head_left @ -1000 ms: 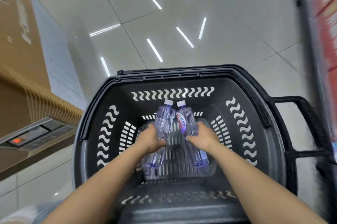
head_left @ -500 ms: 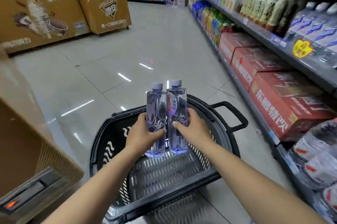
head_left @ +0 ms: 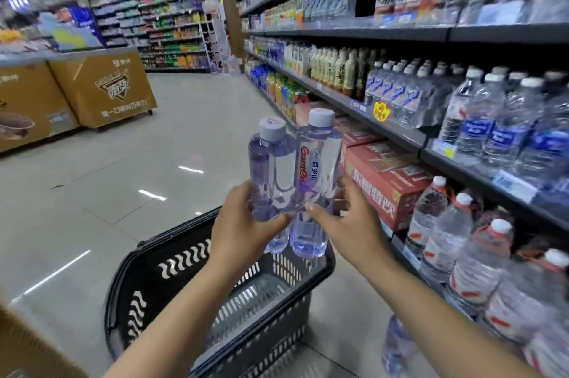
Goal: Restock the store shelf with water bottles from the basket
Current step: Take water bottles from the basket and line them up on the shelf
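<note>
I hold two clear water bottles upright side by side above the black basket (head_left: 172, 279). My left hand (head_left: 243, 226) grips the left bottle (head_left: 271, 171) low on its body. My right hand (head_left: 348, 223) grips the right bottle (head_left: 318, 162), which has a red and blue label and a white cap. The basket stands on the floor below my hands; its inside looks bare where I can see it. The store shelf (head_left: 415, 137) with rows of water bottles runs along the right.
Red drink cartons (head_left: 385, 180) sit on the low shelf tier just right of my hands, with large water bottles (head_left: 455, 242) beside them. One bottle (head_left: 397, 347) stands on the floor at the shelf's foot. Brown display bins (head_left: 98, 88) line the left of the aisle.
Both hands have lifted the two bottles out of the basket and raised them higher. My view has swung up from the basket toward the shelf on the right.
</note>
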Demonstrator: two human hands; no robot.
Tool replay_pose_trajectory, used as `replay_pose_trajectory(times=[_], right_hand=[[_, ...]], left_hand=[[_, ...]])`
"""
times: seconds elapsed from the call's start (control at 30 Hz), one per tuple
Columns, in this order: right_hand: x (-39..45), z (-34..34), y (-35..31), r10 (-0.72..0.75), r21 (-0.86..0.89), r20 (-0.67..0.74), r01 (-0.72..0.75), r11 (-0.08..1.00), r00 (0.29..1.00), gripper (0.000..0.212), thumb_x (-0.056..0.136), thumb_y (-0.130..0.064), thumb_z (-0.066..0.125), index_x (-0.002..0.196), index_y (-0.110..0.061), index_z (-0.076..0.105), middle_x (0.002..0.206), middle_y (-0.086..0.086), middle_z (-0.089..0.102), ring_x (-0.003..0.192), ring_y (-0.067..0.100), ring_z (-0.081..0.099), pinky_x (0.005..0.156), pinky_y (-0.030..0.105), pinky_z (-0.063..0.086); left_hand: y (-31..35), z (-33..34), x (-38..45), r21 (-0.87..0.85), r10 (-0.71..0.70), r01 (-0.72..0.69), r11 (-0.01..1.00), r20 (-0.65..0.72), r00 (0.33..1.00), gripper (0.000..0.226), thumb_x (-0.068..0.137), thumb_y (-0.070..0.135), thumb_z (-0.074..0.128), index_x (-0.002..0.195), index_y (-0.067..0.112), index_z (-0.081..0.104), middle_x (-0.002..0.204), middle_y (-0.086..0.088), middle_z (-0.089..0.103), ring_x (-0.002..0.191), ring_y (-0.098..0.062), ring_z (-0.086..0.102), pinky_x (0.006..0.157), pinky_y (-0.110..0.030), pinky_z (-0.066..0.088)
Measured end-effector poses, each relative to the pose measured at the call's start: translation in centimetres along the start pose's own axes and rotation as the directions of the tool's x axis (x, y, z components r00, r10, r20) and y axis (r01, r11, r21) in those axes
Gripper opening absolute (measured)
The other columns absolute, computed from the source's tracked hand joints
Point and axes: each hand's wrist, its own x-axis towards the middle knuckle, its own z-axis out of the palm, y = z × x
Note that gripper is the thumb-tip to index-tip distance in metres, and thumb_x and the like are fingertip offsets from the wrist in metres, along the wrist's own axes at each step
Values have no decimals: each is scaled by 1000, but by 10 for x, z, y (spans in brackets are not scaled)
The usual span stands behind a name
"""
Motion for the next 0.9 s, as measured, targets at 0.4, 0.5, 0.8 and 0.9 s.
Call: replay_pose_trajectory(times=[0.4,0.5,0.8,0.9], right_hand=[[-37,-106,16,15,-83,-283,-40,996,959,52,75,-30,78,112,-53,49,105,-23,66,100,-1,61,87,29,50],[-41,-129,6,-2,-118,-334,-40,992,943,52,77,-20,78,114,-45,53,103,-20,68,99,0,62,86,27,49],[-25,-193,-52,-39,-223,-478,-78,972,877,56,77,-33,77,122,-44,44,112,-21,56,104,-7,54,91,25,46],[-15,-218,-84,-115,-282,-502,-37,959,857,54,79,-29,75,107,-58,39,107,-29,55,100,-13,54,82,15,44]], left_hand=[[52,103,-1,-198,117,-84,976,159,980,56,60,47,86,101,42,48,94,27,63,86,6,61,75,-33,51],[72,115,4,-262,155,-100,960,195,969,65,55,61,82,103,37,47,90,21,65,85,-7,64,76,-40,53],[148,126,54,-396,384,-270,878,245,890,73,56,62,81,114,34,47,92,33,59,84,-1,60,74,-30,52],[185,127,75,-431,436,-315,846,218,873,74,54,64,79,111,32,44,97,28,58,91,-5,60,77,-35,51]])
